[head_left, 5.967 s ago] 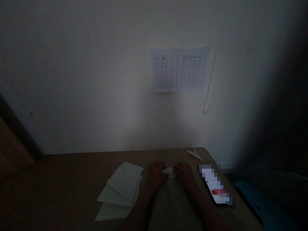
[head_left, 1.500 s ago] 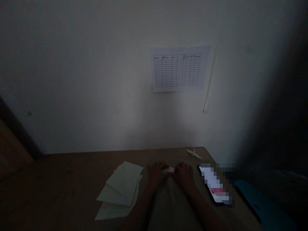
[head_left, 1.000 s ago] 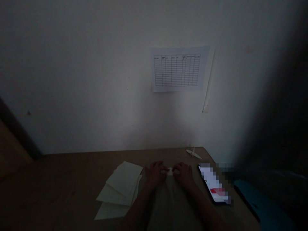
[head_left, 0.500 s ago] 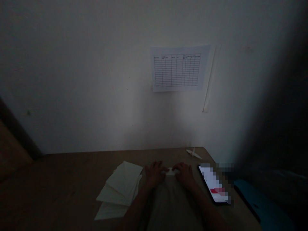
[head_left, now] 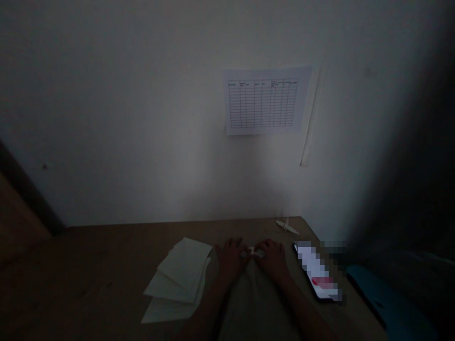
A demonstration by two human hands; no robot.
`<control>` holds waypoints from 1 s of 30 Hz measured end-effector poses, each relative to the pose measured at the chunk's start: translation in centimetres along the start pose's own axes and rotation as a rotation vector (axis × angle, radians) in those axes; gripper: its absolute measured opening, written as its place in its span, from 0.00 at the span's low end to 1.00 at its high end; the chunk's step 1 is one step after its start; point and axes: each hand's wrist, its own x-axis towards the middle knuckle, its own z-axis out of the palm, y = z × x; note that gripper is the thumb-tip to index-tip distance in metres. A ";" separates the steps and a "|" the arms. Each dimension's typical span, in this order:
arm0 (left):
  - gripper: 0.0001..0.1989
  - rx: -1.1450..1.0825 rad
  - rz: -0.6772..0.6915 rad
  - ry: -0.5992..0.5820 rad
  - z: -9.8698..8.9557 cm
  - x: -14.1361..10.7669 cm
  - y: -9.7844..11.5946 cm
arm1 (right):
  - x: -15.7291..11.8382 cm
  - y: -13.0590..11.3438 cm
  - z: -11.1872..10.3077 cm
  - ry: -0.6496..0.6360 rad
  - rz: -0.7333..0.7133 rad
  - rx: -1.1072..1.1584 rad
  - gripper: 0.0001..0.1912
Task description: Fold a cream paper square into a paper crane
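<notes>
Both my hands meet over a small piece of white paper (head_left: 252, 249) on the table, close in front of my body. My left hand (head_left: 232, 255) pinches its left side, with the fingers bent over it. On the other side, my right hand (head_left: 272, 255) is closed on the paper with thumb and index finger. The fingertips almost touch, and much of the paper is hidden under them. To the left of my left hand lies a fanned pile of white paper sheets (head_left: 183, 274). The light is dim, so the paper's folds are hard to make out.
A folded white paper figure (head_left: 287, 227) lies at the table's (head_left: 117, 255) back right corner. Right of my right arm is a lit phone (head_left: 316, 272), partly blurred out. A blue rounded object (head_left: 387, 298) is beyond the right edge. A printed chart (head_left: 263, 102) hangs on the wall.
My hands have drawn slightly closer together over the small paper, and less of it shows between them. The sheets, phone and folded figure stay put; the view has shifted a little.
</notes>
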 end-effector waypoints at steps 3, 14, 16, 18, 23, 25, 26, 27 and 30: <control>0.14 0.006 0.002 -0.010 0.1 0.1 0.0 | 0.2 0.2 0.2 -0.012 0.014 0.000 0.11; 0.16 -0.017 -0.004 -0.074 -0.2 0.3 -0.8 | 0.4 0.7 -0.4 -0.080 0.009 0.062 0.16; 0.17 -0.030 -0.003 -0.087 -0.2 0.4 -1.1 | 0.5 0.9 -0.5 -0.087 0.001 0.069 0.17; 0.17 -0.040 0.006 -0.096 -0.2 0.5 -1.4 | 0.5 1.0 -0.6 -0.103 0.001 0.067 0.19; 0.18 -0.053 0.024 -0.100 -0.1 0.6 -1.9 | 0.4 1.0 -0.9 -0.119 -0.009 0.064 0.21; 0.18 -0.060 0.027 -0.101 -0.1 0.5 -2.0 | 0.3 1.0 -1.0 -0.116 -0.015 0.063 0.22; 0.19 -0.058 0.030 -0.103 -0.1 0.4 -2.0 | 0.2 1.0 -1.0 -0.116 -0.016 0.059 0.22; 0.19 -0.053 0.031 -0.103 0.0 0.3 -2.0 | 0.2 1.0 -1.0 -0.119 -0.018 0.054 0.23; 0.19 -0.031 0.049 -0.089 0.3 0.1 -2.1 | 0.0 1.0 -1.0 -0.113 -0.033 0.048 0.24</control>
